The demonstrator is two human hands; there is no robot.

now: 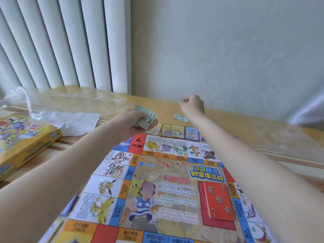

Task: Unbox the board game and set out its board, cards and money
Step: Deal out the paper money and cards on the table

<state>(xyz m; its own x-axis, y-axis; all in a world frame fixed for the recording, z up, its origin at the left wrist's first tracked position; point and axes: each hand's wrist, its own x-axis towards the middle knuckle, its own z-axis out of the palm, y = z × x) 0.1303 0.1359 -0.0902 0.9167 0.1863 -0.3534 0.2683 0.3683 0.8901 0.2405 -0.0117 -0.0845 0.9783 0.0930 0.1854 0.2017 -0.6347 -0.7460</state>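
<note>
Board unfolded flat on tabletop, filling lower centre of view. Red card stack resting on red rectangle printed at board's right centre, slightly askew.

Left hand raised over board's far left corner, fingers curled round a fanned wad of green money; thumb on top, notes projecting to the right.

Right hand raised beyond far edge of board, fingers curled into a loose fist, knuckles toward wall. Contents of fist: cannot tell from this angle.

Single green note lying flat on tabletop just below right hand, apart from it.

Row of small cards laid face up along far edge of board, just beside it: several yellow-framed, one blue-framed at right end. Leftmost cards partly hidden behind left hand.

Yellow box at left on tabletop, well apart from board. Clear plastic wrap and white paper crumpled behind box.

Vertical blinds at upper left, plain wall at upper right.
</note>
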